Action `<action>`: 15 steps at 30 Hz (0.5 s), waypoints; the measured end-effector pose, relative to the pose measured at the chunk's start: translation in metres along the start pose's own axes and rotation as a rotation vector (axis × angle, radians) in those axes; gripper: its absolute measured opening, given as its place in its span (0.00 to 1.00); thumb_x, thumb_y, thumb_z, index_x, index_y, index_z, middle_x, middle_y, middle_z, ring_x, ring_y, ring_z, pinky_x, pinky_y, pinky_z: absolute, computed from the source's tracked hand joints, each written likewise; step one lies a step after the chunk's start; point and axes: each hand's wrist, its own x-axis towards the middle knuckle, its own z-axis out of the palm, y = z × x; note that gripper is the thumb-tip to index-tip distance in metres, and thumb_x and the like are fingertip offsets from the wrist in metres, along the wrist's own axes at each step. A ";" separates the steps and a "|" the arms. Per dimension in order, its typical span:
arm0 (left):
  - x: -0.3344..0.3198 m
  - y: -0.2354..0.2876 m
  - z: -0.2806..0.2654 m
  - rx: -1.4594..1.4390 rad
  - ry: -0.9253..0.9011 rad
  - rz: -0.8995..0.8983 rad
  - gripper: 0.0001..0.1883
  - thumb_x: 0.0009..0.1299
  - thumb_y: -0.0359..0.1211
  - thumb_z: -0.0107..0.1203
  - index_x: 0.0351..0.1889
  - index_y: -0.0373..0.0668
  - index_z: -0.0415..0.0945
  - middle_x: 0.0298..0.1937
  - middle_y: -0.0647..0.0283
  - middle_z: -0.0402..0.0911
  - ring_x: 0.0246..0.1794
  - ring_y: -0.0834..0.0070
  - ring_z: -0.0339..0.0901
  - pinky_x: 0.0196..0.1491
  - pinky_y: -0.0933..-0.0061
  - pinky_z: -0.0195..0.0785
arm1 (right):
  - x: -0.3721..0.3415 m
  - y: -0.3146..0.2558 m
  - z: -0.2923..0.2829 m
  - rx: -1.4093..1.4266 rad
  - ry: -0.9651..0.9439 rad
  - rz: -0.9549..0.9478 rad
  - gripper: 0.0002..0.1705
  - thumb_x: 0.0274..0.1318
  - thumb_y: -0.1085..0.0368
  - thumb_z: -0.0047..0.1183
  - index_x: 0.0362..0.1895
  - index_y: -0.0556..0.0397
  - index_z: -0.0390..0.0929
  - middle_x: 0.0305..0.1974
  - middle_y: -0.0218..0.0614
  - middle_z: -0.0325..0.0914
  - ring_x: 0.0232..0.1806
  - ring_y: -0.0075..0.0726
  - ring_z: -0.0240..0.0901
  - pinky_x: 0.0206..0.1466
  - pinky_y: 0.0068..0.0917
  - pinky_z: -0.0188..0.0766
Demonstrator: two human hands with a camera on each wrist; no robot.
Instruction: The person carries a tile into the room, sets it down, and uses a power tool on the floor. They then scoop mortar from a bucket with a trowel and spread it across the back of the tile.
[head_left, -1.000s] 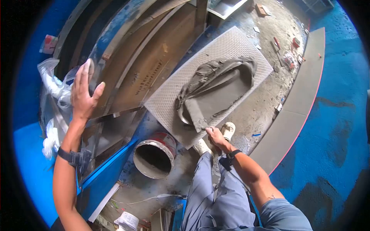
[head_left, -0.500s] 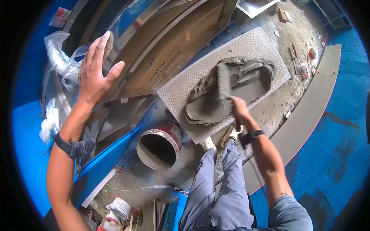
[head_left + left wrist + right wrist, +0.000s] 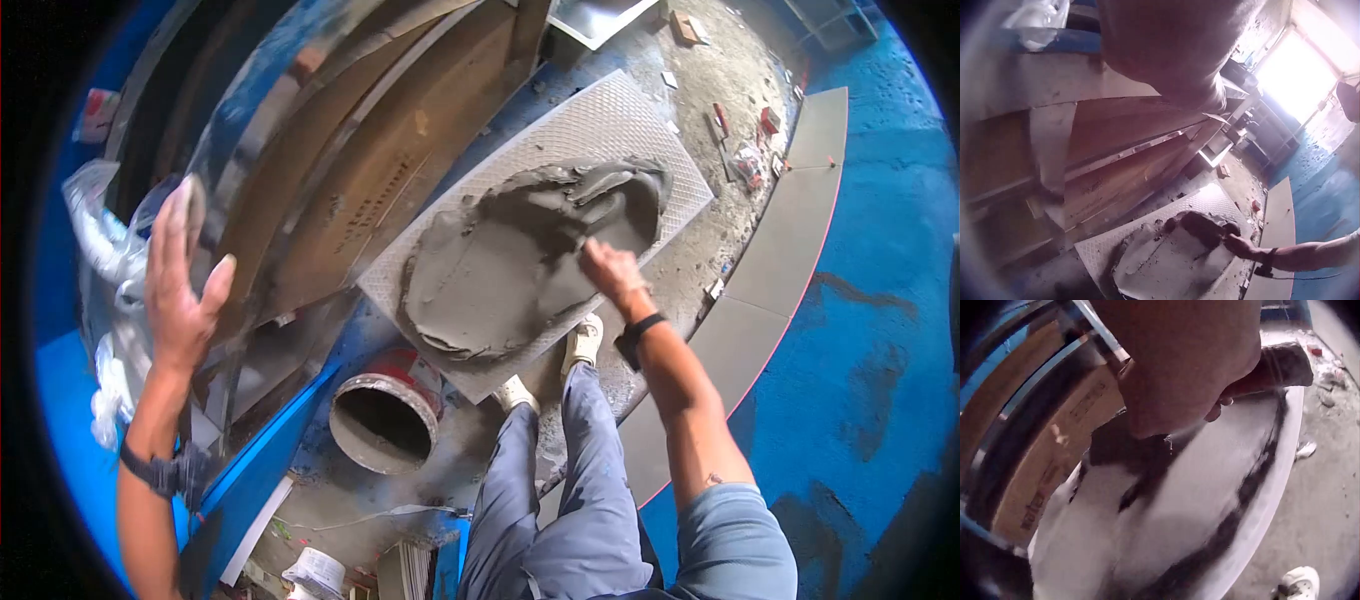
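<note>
A large tile (image 3: 615,115) lies on the floor with its ridged back up. Grey mortar (image 3: 480,290) is spread thick over its middle, heaped toward the far edge. My right hand (image 3: 612,270) grips the handle of a trowel (image 3: 1282,370) low over the mortar, right of its centre; the blade is mostly hidden by the hand and blends into the mortar. On the other side, my left hand (image 3: 180,300) is raised beside the leaning boxed panels (image 3: 370,200), fingers straight and thumb apart, holding nothing.
A mortar-smeared bucket (image 3: 418,372) stands near the tile's near left corner. My shoes (image 3: 583,343) are close to the tile's near edge. Long grey tiles (image 3: 765,260) run along the blue floor at right. Small tools and debris (image 3: 740,150) lie beyond the tile.
My right hand has swept the trowel from the tile's near end toward its far part, smoothing the near mortar. The left hand stays raised by the panels, open throughout.
</note>
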 end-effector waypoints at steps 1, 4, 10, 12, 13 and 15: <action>0.000 -0.003 0.000 0.035 -0.010 0.019 0.40 0.66 0.50 0.51 0.72 0.37 0.55 0.72 0.50 0.59 0.73 0.56 0.55 0.73 0.62 0.45 | 0.016 0.028 -0.009 -0.029 0.030 0.000 0.14 0.57 0.54 0.51 0.37 0.49 0.68 0.26 0.43 0.79 0.26 0.54 0.80 0.29 0.46 0.78; -0.001 -0.008 0.002 0.003 -0.043 -0.010 0.39 0.67 0.49 0.50 0.72 0.37 0.54 0.72 0.48 0.57 0.73 0.55 0.53 0.73 0.60 0.45 | 0.049 0.082 -0.034 -0.045 -0.010 0.095 0.17 0.57 0.52 0.52 0.38 0.51 0.67 0.27 0.46 0.80 0.28 0.56 0.80 0.31 0.47 0.77; 0.007 0.003 -0.003 0.078 -0.067 -0.019 0.40 0.68 0.48 0.49 0.72 0.34 0.52 0.72 0.46 0.56 0.73 0.51 0.54 0.73 0.57 0.44 | 0.036 0.073 0.055 0.602 0.091 0.294 0.20 0.62 0.51 0.46 0.31 0.57 0.71 0.28 0.54 0.76 0.29 0.60 0.70 0.35 0.45 0.70; 0.006 0.006 -0.003 0.101 -0.038 -0.038 0.40 0.68 0.52 0.47 0.70 0.33 0.56 0.69 0.44 0.60 0.70 0.48 0.58 0.71 0.55 0.49 | 0.000 0.016 0.015 1.041 -0.087 0.478 0.23 0.62 0.48 0.44 0.31 0.58 0.71 0.31 0.55 0.76 0.30 0.65 0.68 0.36 0.47 0.68; 0.007 0.005 -0.003 0.097 -0.045 -0.040 0.40 0.68 0.52 0.47 0.70 0.33 0.56 0.69 0.44 0.60 0.70 0.48 0.58 0.71 0.55 0.49 | -0.013 0.024 0.017 0.720 -0.165 0.308 0.22 0.63 0.47 0.44 0.33 0.55 0.73 0.31 0.56 0.78 0.32 0.62 0.76 0.35 0.47 0.72; 0.005 0.001 -0.002 0.099 -0.069 -0.062 0.40 0.68 0.53 0.48 0.70 0.34 0.55 0.70 0.44 0.59 0.70 0.49 0.57 0.70 0.55 0.49 | 0.006 0.076 -0.025 0.228 -0.382 -0.042 0.21 0.62 0.47 0.46 0.38 0.53 0.71 0.31 0.52 0.79 0.31 0.59 0.79 0.33 0.46 0.75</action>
